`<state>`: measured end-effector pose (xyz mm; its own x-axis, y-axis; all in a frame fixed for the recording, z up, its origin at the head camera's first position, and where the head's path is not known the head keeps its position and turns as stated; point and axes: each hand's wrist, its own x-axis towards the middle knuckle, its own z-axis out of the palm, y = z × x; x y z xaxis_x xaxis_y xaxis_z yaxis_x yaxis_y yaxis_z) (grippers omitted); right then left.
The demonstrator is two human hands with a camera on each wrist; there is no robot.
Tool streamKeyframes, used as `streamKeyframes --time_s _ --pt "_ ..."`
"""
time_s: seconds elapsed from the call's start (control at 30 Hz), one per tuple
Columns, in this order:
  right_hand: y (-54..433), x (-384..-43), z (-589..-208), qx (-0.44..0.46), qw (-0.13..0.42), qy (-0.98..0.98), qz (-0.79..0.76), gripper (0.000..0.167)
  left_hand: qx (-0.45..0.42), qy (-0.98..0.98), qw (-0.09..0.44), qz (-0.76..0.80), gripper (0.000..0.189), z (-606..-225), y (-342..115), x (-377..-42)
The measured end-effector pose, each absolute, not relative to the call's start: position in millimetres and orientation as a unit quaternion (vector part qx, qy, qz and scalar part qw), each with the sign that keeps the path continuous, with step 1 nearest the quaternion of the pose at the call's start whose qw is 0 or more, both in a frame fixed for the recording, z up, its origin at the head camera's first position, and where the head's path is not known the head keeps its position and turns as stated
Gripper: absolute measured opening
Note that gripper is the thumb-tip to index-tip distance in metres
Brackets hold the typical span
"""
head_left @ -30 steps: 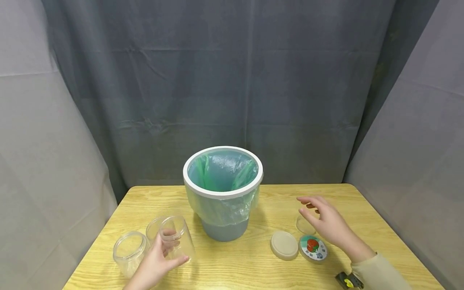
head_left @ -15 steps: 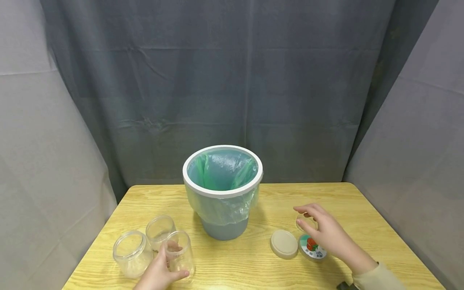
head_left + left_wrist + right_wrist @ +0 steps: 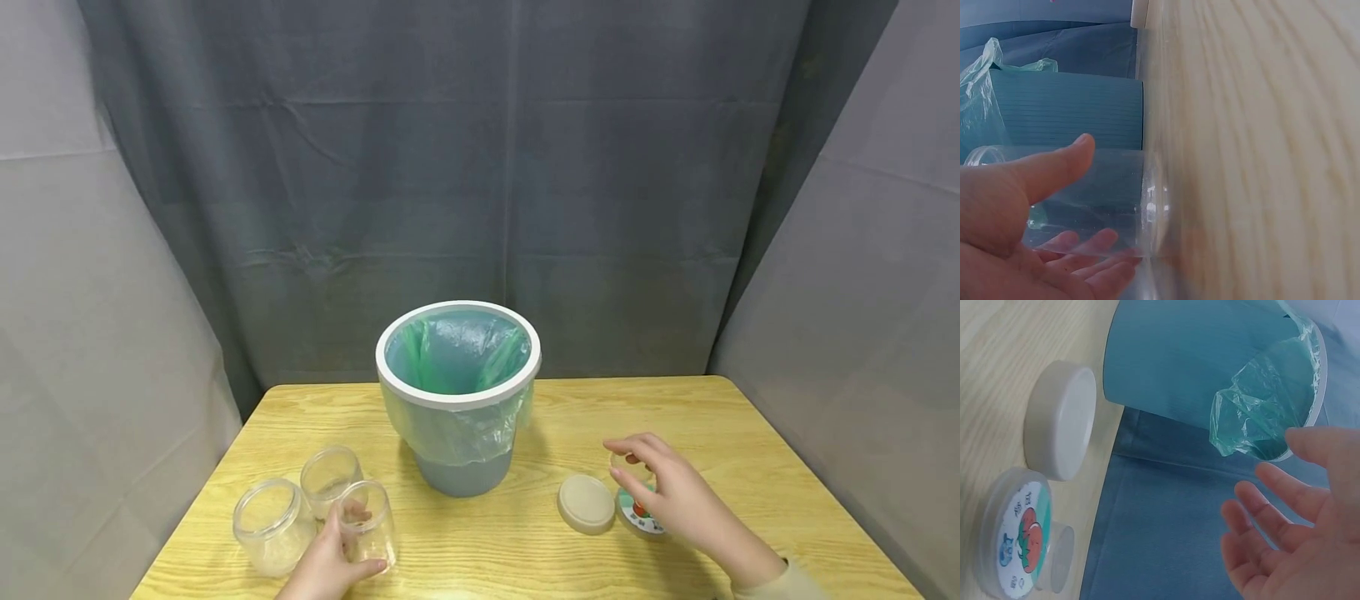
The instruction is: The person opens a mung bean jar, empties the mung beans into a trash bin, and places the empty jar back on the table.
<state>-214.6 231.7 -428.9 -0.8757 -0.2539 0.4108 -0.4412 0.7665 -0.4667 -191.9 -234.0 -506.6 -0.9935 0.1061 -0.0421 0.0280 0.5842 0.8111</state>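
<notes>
Toward the front left of the table, a clear jar (image 3: 381,533) without a lid stands upright, its base on the wood. My left hand (image 3: 333,558) holds it, thumb in front and fingers behind; the left wrist view shows the thumb along the jar's side (image 3: 1107,200). Two more clear jars, a wide one (image 3: 273,525) and another (image 3: 328,477) behind, stand beside it. My right hand (image 3: 671,496) hovers, fingers loosely bent and holding nothing, above a round lid with a red fruit picture (image 3: 1029,540). A cream lid (image 3: 587,504) lies to its left. A small clear round piece (image 3: 1061,556) is partly hidden.
A grey-blue bin (image 3: 463,479) with a white rim and green bag liner stands at the table's middle back. Grey curtains (image 3: 390,183) hang behind and at both sides of the wooden table (image 3: 495,550).
My left hand has lowered the tilted jar, and it now stands upright on the table near the other two. My right hand has moved slightly down and toward me over the lids.
</notes>
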Motion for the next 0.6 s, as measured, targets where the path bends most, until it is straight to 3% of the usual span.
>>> streamKeyframes --time_s 0.17,0.43,0.6 --pt "232.5 -210.6 -433.5 0.189 0.172 -0.924 0.284 0.031 0.016 0.892 0.029 0.450 0.083 -508.4 -232.9 -194.8" --pt "235.3 -204.9 -441.7 0.189 0.169 -0.921 0.295 0.031 -0.011 0.913 0.020 0.407 0.106 -498.5 -230.8 -186.1" --pt "235.2 -198.7 -444.4 0.179 0.159 -0.925 0.296 0.031 -0.028 0.936 -0.006 0.350 0.095 -478.0 -233.0 -167.9"
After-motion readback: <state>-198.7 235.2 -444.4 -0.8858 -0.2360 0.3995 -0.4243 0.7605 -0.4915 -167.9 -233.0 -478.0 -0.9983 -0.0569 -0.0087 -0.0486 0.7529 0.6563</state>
